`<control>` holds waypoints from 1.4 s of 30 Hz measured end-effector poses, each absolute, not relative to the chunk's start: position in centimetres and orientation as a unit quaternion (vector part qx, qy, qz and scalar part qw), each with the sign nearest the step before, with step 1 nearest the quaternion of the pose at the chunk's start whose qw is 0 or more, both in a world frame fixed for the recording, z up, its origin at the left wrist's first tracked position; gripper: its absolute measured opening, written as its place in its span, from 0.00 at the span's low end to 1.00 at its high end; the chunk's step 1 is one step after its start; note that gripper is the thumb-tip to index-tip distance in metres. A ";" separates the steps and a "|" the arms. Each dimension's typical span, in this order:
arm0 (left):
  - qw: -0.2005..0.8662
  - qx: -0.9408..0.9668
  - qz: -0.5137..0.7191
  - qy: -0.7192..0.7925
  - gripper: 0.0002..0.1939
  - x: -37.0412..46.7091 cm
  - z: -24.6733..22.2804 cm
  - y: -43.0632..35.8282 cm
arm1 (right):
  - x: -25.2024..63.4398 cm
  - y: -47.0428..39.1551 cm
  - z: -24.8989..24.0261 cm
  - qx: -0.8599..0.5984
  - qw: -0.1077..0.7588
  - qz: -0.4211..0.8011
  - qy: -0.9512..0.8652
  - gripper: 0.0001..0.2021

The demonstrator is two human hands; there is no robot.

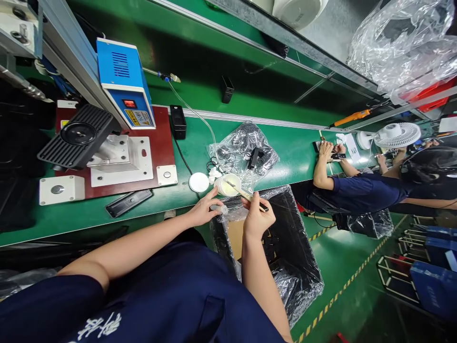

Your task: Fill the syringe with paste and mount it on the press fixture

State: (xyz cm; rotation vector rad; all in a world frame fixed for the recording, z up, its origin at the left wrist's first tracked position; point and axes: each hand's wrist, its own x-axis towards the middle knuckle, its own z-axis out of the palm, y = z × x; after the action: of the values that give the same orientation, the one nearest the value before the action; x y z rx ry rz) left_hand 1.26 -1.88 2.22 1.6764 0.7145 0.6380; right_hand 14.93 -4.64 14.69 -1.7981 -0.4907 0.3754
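Observation:
My right hand (257, 216) is closed on a thin brush-like tool (244, 193), whose far end reaches into an open white tub (225, 185) with pale yellowish contents. Just in front of the tub, my left hand (205, 209) grips a small clear cylindrical piece (220, 208) between its fingers. A round white lid-like disc (199, 182) lies left of the tub, and crumpled white tissue (214, 175) sits between them. Behind the tub, a clear plastic bag (233, 147) is spread on the green bench, with a small black part (254, 158) on it.
A machine with a blue box (124, 83) and red base (164, 138) stands at the left. A plastic-lined black bin (303, 238) is below the bench edge. Co-workers (360, 190) and a white fan (398, 135) are at the right.

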 end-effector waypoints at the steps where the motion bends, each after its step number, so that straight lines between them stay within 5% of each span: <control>1: 0.570 0.711 0.276 0.306 0.08 1.0 2.4 -1.9 | 15.3 -4.7 14.8 -0.761 0.599 0.156 -0.193 0.18; 9: 0.522 0.672 0.341 0.400 0.09 0.0 5.5 0.0 | 18.0 -7.5 19.9 -0.705 0.677 0.125 -0.171 0.15; 18: 0.506 0.682 0.392 0.353 0.08 1.8 9.1 1.3 | 19.5 -8.9 25.4 -0.692 0.648 0.201 -0.246 0.12; 42: 0.459 0.740 0.363 0.331 0.10 1.8 8.6 0.7 | 19.7 -4.7 28.9 -0.704 0.276 0.278 -0.592 0.10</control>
State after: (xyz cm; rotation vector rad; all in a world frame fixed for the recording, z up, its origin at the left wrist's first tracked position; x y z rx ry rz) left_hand 1.84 0.71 8.64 1.8224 0.8139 0.8945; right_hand 19.69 -4.74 28.87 -1.8917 -1.5918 0.7465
